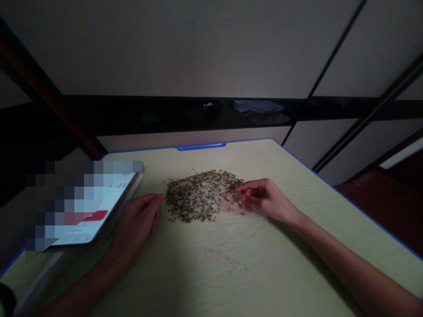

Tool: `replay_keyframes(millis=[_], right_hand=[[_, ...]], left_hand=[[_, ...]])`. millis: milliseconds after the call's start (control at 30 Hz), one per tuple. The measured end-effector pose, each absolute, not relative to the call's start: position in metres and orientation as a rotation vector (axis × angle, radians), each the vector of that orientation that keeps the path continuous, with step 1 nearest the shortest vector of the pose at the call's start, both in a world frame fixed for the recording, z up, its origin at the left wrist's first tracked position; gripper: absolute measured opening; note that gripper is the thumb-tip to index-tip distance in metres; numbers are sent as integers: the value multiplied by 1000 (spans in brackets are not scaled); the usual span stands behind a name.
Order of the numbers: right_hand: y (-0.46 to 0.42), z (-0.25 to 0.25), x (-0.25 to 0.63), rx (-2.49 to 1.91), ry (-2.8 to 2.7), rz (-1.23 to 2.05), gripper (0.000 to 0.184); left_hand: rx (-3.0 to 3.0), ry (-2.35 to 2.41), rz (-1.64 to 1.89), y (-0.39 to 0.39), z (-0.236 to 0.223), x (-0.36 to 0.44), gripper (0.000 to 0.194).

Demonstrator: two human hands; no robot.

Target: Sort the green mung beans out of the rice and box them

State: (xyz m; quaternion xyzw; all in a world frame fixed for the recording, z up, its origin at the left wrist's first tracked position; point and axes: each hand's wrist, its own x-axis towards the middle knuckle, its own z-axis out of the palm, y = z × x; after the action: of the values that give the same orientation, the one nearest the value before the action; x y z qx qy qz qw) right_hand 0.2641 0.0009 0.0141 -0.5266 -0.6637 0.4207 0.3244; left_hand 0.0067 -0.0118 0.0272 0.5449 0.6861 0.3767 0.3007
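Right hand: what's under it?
Clear plastic with red marks shows under the right hand, at the edge of the grain pile. What the hand covers can't be seen.

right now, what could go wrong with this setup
The right hand is at the edge of the pile, by a clear bag; a careless drag there could scatter grains over the table. The left hand sits between the pile and the tablet, so a quick move left might bump the screen. The pale grains nearer the person could get brushed about by a sleeve or wrist.
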Motion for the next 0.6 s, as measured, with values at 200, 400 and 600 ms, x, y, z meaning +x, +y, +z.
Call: replay_keyframes(millis=[200,400,600], right_hand=[[0,13,266,-1367,-1767,1099,29],[-2,14,262,-1331,-1787,1130,28],[-5,16,260,-1321,-1783,1194,28]], left_hand=[[1451,1827,999,-12,27,6,37],[1451,1830,984,-12,28,7,37],[1464,1834,994,-13,27,6,38]])
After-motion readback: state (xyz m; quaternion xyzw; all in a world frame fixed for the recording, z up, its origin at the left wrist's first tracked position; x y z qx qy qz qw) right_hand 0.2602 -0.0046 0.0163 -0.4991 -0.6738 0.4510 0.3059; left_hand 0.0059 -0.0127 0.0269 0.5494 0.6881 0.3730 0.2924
